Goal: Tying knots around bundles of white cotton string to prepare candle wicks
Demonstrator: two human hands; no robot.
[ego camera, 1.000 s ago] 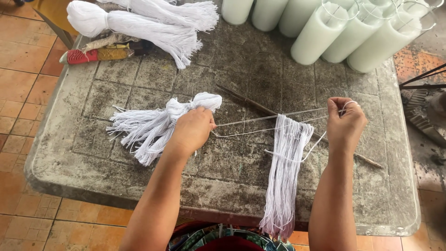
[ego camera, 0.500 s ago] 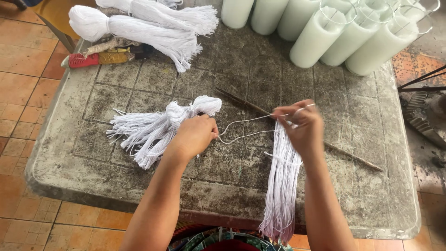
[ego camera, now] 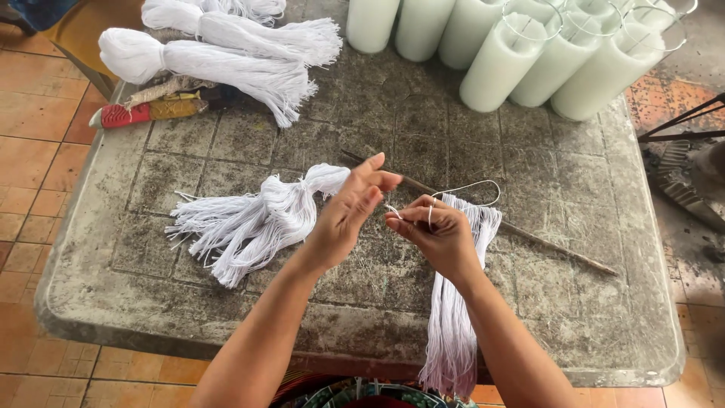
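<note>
String pinched at mid-table, hands now together

String (ego camera: 462,187) loops from the right hand's (ego camera: 438,234) closed fingertips; the left hand (ego camera: 349,215), fingers loosely spread, has let go of the bundle (ego camera: 257,219) and closed in from a wider stretch.

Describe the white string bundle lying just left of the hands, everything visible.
The white string bundle is a hank of many thin cut cords, cotton-like, cinched into a rounded knot-like head at its upper right end. From there the strands fan out down and left into a loose, frayed tassel. It lies flat on the stained grey stone table, left of centre. The left hand is raised beside its head end; whether it touches the bundle cannot be told. No other thing is seen touching it.
</note>
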